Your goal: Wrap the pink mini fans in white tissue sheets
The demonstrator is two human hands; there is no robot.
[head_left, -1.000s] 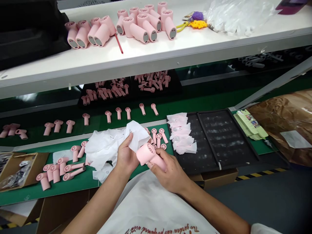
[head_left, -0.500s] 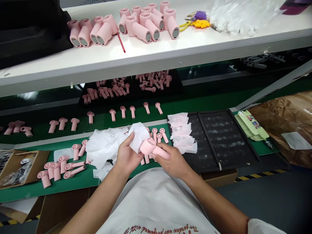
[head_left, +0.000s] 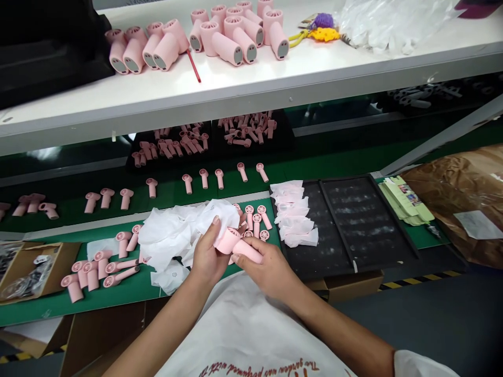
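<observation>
My right hand (head_left: pixel 269 268) is closed around the handle of a pink handheld fan (head_left: pixel 247 251), its round head pointing to the left. My left hand (head_left: pixel 206 257) pinches a thin white bag (head_left: pixel 222 213) between thumb and fingers, and the fan's head rests against that palm. Left of it lies a loose pile of white bags (head_left: pixel 167 235) on the green bench. Several unwrapped pink fans (head_left: pixel 262 217) lie just beyond my hands. To the right, a column of bagged fans (head_left: pixel 291 208) lies on the black tray's left side.
The black divided tray (head_left: pixel 353 222) is at the right, beside green cards (head_left: pixel 404 201). More pink fans (head_left: pixel 91 275) lie at the left near a cardboard box (head_left: pixel 49 277). Behind runs a green conveyor belt (head_left: pixel 168 196) carrying spaced fans. A white shelf (head_left: pixel 236 84) overhangs it.
The fan has moved left and slightly down, its head now against my left palm by the bag. Fans on the belt have shifted to the right.
</observation>
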